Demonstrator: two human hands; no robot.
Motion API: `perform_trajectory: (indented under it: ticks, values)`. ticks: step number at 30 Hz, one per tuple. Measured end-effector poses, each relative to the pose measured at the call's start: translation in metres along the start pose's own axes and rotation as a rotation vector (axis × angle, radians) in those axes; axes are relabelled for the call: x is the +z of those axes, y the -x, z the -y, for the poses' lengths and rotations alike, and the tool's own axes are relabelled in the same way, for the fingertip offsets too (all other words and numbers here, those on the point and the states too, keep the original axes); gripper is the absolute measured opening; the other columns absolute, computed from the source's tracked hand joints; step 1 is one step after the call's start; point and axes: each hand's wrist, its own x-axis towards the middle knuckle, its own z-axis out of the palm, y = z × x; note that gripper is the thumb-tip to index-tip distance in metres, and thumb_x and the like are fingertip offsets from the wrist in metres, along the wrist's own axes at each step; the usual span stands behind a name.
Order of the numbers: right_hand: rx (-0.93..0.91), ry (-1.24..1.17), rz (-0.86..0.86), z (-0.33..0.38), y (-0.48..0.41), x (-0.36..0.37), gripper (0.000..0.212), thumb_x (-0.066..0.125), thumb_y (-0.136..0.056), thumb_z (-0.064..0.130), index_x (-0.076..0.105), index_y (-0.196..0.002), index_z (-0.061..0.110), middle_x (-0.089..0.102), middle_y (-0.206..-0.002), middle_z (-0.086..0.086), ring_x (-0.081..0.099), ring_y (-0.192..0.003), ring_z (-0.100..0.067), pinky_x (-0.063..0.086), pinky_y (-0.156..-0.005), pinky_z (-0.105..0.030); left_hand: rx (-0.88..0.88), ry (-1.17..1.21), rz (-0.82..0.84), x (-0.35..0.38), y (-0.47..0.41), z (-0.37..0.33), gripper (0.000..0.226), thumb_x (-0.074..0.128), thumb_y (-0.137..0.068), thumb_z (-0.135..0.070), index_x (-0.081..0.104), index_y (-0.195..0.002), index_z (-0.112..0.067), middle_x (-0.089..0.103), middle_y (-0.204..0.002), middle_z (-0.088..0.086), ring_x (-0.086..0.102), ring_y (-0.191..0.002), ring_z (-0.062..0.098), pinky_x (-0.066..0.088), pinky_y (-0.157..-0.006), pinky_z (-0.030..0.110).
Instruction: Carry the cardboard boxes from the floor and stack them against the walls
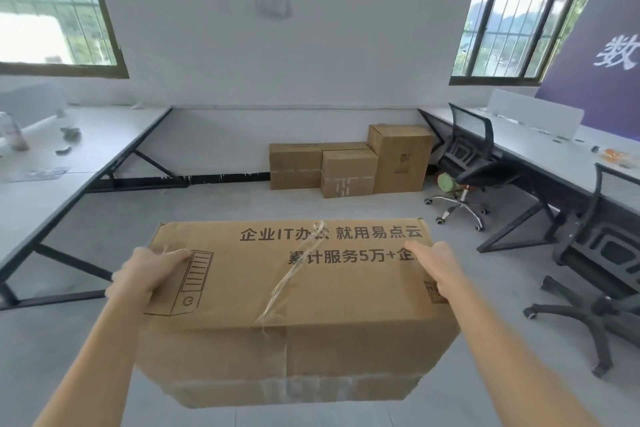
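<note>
Left hand (147,274), right hand (437,269) holding carried box (294,291) by ends, fingers seemingly underneath; shallow grip risking slip before stacked boxes (348,165) beyond it.

A matt brown cardboard box (294,305) carries glossy, wrinkled clear tape (287,284). The office chair (465,163) has a black mesh back and a shiny chrome base.

a large brown cardboard box (294,291) is held up in front, the left hand (145,274) on its left edge, the right hand (440,267) on its right edge. beyond it, a cluster of brown cardboard boxes (348,166) sits on the grey floor (242,204) against the far white wall (277,62), between the long white left worktop (69,166) and a black mesh office chair (467,152) beside the long white right worktop (540,142).
</note>
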Motion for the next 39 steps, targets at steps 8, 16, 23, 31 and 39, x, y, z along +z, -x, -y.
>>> perform_trajectory:
  ticks: [8, 16, 23, 31, 39]
  values:
    - [-0.001, 0.054, 0.041, 0.030, -0.122, 0.034, 0.029, 0.056, -0.085, 0.038, 0.054, -0.096, 0.010, 0.058, -0.100, -0.009, 0.052, -0.094, -0.027, 0.041, -0.076, -0.031, -0.049, -0.022, -0.010, 0.049, -0.101, -0.055, 0.094, 0.056, -0.031, -0.080, 0.053, -0.097, -0.013, 0.065, -0.096, 0.013, 0.059, -0.096, 0.037, 0.047, -0.092, 0.049]
    - [-0.060, 0.109, 0.113, 0.090, -0.278, 0.065, 0.029, 0.054, -0.084, 0.039, 0.057, -0.097, 0.012, 0.060, -0.104, -0.009, 0.055, -0.098, -0.029, 0.047, -0.086, -0.037, -0.086, 0.013, -0.049, 0.096, -0.180, -0.138, 0.078, 0.064, -0.049, -0.073, 0.049, -0.099, -0.014, 0.063, -0.101, 0.013, 0.056, -0.101, 0.036, 0.046, -0.094, 0.047]
    - [-0.082, 0.119, 0.153, 0.134, -0.382, 0.109, 0.035, 0.057, -0.080, 0.039, 0.057, -0.101, 0.010, 0.061, -0.103, -0.010, 0.056, -0.097, -0.029, 0.049, -0.085, -0.037, -0.190, 0.095, -0.079, 0.129, -0.256, -0.159, 0.094, 0.060, -0.032, -0.077, 0.053, -0.101, -0.015, 0.064, -0.096, 0.009, 0.058, -0.096, 0.035, 0.048, -0.090, 0.048]
    - [-0.057, 0.161, 0.246, 0.193, -0.486, 0.196, 0.032, 0.055, -0.076, 0.042, 0.061, -0.094, 0.016, 0.063, -0.099, -0.006, 0.058, -0.094, -0.027, 0.049, -0.086, -0.038, -0.230, 0.111, -0.053, 0.140, -0.364, -0.193, 0.085, 0.060, -0.033, -0.074, 0.052, -0.094, -0.014, 0.063, -0.095, 0.010, 0.057, -0.098, 0.035, 0.047, -0.092, 0.047]
    - [-0.044, 0.151, 0.216, 0.278, -0.592, 0.289, 0.026, 0.055, -0.083, 0.033, 0.047, -0.096, 0.012, 0.056, -0.100, -0.007, 0.054, -0.097, -0.028, 0.046, -0.089, -0.038, -0.219, 0.113, -0.046, 0.131, -0.520, -0.268, 0.101, 0.060, -0.032, -0.074, 0.050, -0.112, -0.012, 0.061, -0.106, 0.013, 0.054, -0.106, 0.036, 0.044, -0.096, 0.049]
